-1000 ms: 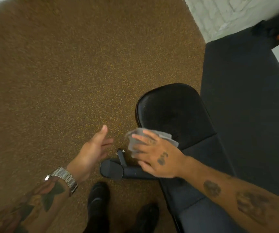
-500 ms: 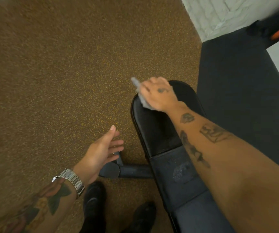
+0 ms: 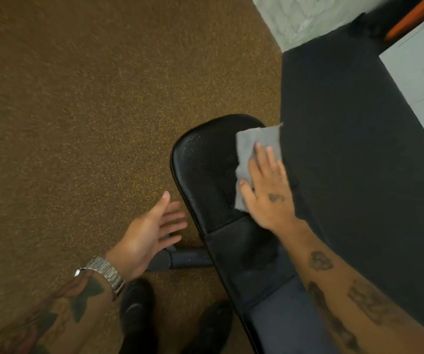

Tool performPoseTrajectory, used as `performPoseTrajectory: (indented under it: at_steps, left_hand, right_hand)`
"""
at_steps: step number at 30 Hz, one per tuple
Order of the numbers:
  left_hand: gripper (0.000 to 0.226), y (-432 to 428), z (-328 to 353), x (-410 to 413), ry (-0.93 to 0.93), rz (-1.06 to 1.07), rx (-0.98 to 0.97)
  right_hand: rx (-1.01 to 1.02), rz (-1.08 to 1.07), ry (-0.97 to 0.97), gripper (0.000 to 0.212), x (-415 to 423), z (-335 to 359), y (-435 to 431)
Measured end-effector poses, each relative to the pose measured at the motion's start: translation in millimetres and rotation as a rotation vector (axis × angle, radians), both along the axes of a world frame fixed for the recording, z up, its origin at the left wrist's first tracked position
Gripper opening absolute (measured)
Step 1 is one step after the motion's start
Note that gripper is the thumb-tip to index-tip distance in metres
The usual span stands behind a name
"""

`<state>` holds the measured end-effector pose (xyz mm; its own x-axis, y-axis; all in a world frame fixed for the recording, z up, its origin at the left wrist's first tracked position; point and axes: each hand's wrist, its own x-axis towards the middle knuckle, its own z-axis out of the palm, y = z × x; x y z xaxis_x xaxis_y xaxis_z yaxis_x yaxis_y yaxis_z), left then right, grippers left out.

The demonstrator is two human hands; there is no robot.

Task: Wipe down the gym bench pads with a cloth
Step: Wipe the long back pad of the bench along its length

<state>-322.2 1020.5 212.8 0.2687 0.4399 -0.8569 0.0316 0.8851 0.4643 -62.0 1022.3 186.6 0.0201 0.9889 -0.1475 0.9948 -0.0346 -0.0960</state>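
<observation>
A hand wipes the black bench pad with a grey cloth.

On the left, the left hand [image 3: 152,233] hangs in the air over the brown floor [image 3: 78,123], its fingers [image 3: 174,222] straight and spread, holding nothing, just beside the pad's left edge. Next comes the bench pad [image 3: 205,180], the surface to clean, long from near the shoes [image 3: 137,310] up to its round far end. On its right side, the right hand [image 3: 267,198] lies flat on the cloth [image 3: 257,146], fingers straight, pressing it down. The unwiped part looks to lie left of this hand and toward the round end, so the right hand is nearer and I think it should slide that way.
</observation>
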Motion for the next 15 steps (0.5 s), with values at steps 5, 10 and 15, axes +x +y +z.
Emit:
performPoseTrajectory:
  at_steps: [5, 10, 15]
  left_hand:
    - [0.054, -12.5, -3.0, 12.8, -0.008, -0.015, -0.022]
    - [0.064, -25.4, -0.2, 12.8, -0.036, -0.018, -0.079]
    - [0.064, -30.8, 5.4, 17.3, -0.074, 0.028, -0.099]
  right_hand:
    - [-0.015, 0.344, 0.131, 0.061, -77.1, 7.5, -66.4]
    - [-0.025, 0.266, 0.122, 0.061, -29.5, 7.7, -115.1]
    - [-0.038, -0.082, 0.073, 0.063, 35.9, 5.9, -102.0]
